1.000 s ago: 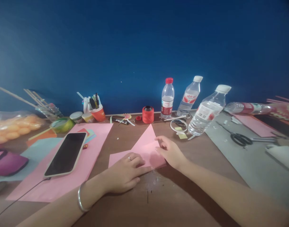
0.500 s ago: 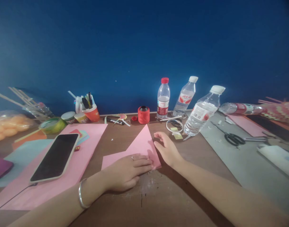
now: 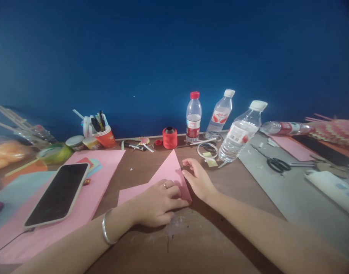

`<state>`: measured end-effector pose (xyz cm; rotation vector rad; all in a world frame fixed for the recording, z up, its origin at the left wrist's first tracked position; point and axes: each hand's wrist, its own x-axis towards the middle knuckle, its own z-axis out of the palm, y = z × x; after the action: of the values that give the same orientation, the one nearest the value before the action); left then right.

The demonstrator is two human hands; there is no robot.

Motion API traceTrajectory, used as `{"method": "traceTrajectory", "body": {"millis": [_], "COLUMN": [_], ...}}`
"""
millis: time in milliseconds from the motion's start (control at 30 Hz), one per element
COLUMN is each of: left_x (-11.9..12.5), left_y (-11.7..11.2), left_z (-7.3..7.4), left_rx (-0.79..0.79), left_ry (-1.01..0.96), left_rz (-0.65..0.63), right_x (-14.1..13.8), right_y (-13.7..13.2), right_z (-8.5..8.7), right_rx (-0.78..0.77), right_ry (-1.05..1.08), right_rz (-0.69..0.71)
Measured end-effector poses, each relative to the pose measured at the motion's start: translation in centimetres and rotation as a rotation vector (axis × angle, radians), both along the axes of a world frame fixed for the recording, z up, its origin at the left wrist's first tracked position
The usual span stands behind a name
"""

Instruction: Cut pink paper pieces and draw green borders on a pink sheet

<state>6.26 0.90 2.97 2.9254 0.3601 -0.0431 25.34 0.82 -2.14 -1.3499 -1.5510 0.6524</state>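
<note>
Both hands grasp nothing: left hand (image 3: 156,201) presses the pink paper (image 3: 166,176) near the table (image 3: 208,236) front edge, right hand (image 3: 199,180) open alongside; uneven pressure could skew its fold.

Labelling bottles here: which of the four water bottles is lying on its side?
The far-right bottle, lying flat beyond the scissors. The other three stand upright: the red-capped bottle, the slim white-capped bottle and the big white-capped bottle.

The brown table (image 3: 191,243) carries folded pink paper (image 3: 165,175), a pink sheet (image 3: 106,171), bottles (image 3: 193,118), a red spool (image 3: 170,137).
</note>
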Motion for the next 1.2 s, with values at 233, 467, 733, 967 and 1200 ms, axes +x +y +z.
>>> {"method": "traceTrajectory", "body": {"millis": [233,467,733,967,1200], "left_x": [-0.1,0.0,-2.5,-6.8,-12.9], "left_y": [0.5,0.8,-0.7,-2.5,-3.9], "left_z": [-0.4,-1.0,-1.4,-0.8,0.5], "left_rx": [-0.081,-0.241,-0.161,-0.175,-0.165], "left_ry": [-0.037,-0.141,-0.014,0.084,0.128], "left_rz": [0.060,0.149,0.043,0.136,0.289], "right_x": [0.1,0.6,0.4,0.4,0.5], "right_y": [0.1,0.0,-0.7,-0.6,-0.7], "right_z": [-0.2,0.4,0.3,-0.3,0.0], "right_rx": [-0.007,0.051,0.133,0.087,0.060], "right_ry": [-0.011,-0.348,-0.784,-0.781,-0.806], "right_rz": [-0.003,0.188,0.338,0.321,0.341]}}
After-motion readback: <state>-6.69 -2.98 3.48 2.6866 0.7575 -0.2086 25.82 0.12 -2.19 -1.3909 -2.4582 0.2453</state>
